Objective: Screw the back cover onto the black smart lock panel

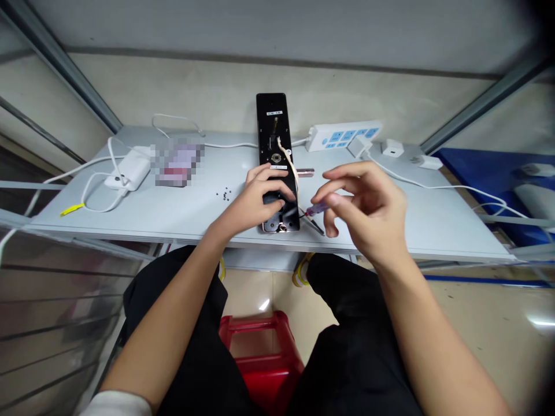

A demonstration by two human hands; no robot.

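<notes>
Head: R hand (370, 211) w/ screwdriver (317, 208), L hand (263, 193) on blk panel (266, 147).

I watch through a single camera worn on the person's head, facing forward and steeply down. From above the lap (368, 358), it looks fairly near onto the left hand (265, 192) and right hand (368, 211); the surface (191, 214) stretches wide across my view, with a pale wall (173, 84) behind and a red stool (273, 378) below.

Pale table (195, 212) | black panel (265, 149) | dark bits (225, 197) (small, scattered) | 1 power strip (344, 136)
</notes>
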